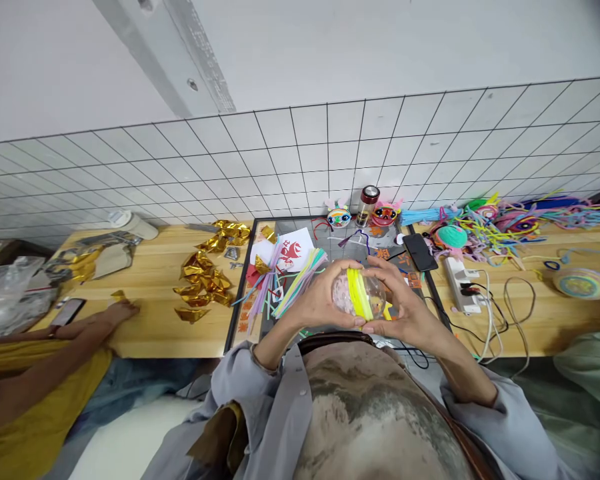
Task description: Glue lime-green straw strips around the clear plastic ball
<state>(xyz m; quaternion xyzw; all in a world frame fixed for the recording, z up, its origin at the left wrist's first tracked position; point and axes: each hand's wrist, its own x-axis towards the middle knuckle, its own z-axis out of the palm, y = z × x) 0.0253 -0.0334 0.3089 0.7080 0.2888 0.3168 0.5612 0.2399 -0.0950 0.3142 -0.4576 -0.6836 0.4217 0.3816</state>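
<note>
Both my hands hold a clear plastic ball (351, 295) in front of my body, over the near edge of a dark cutting mat (340, 250). A yellow pipe cleaner (360, 293) is wrapped round the ball's middle. My left hand (314, 298) cups the ball's left side with fingers curled. My right hand (403, 300) wraps its right side, fingers over the top and thumb under. Behind the ball lies a bundle of pastel pipe cleaners (300, 273) and a white sheet with a red paper-cut (293, 251).
Gold foil scraps (203, 273) lie on the wooden table (150, 320) to the left. A black phone (420, 251), a power strip (459, 275) with cables and a heap of coloured pipe cleaners (485, 223) sit right. Another person's arm (80, 327) rests at the left, near a phone (66, 311).
</note>
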